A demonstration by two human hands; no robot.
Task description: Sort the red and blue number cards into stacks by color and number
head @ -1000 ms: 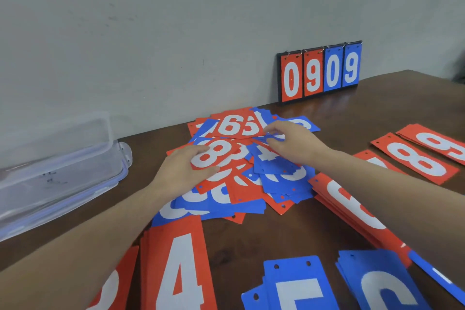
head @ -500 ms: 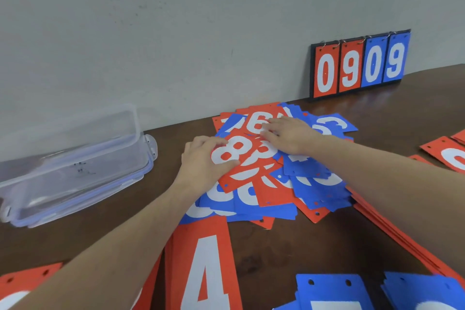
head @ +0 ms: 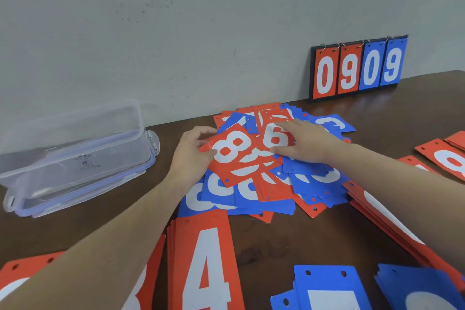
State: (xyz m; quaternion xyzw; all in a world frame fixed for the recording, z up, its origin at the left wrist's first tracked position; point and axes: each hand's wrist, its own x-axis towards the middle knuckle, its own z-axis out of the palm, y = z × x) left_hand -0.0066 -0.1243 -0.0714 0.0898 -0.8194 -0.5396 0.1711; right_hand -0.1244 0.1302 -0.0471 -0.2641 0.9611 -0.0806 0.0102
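Head view: the left hand (head: 192,153) now pinches the left edge of a red 8 card (head: 232,151), lifted and tilted atop the unsorted pile (head: 266,178) at the table's middle; 0.5 s ago it lay flatter under that hand. The right hand (head: 305,142) has shifted onto a red 6 card (head: 274,137), fingers straight, pressing it. Likely both cards are being pulled for sorting. A red 4 stack (head: 206,264) waits near.
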